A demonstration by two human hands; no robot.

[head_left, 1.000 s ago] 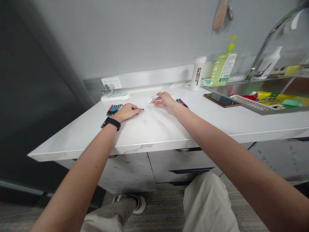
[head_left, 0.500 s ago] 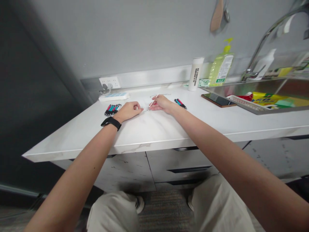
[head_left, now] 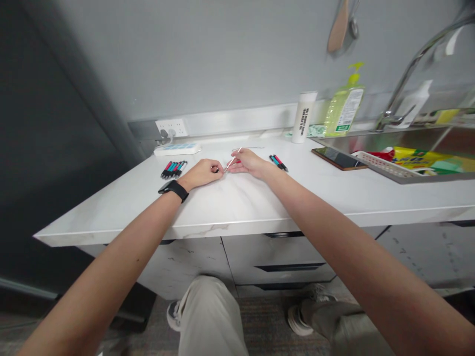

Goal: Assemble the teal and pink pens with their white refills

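My right hand [head_left: 248,162] is closed around a thin white pen refill [head_left: 234,157], which slants down to the left. A bit of red shows among these fingers, mostly hidden. My left hand [head_left: 205,172], a black watch [head_left: 173,188] on its wrist, pinches at the refill's lower end; a small dark piece [head_left: 214,169] shows inside its curled fingers, too small to name. Left of that hand lies a row of several pens [head_left: 173,169] with red, teal and white barrels and black grips. A smaller group of pens [head_left: 279,162] lies beyond my right wrist.
A power strip [head_left: 177,149] sits by the wall socket [head_left: 172,127]. Along the back stand a white tube [head_left: 305,117] and a green soap bottle [head_left: 343,111]. To the right are a phone [head_left: 338,158] and a sink [head_left: 403,179] holding a white basket and colourful packets.
My left hand has moved right, and its fingertips now meet the lower end of the refill in my right hand. The camera view has shifted slightly, and my legs have moved.
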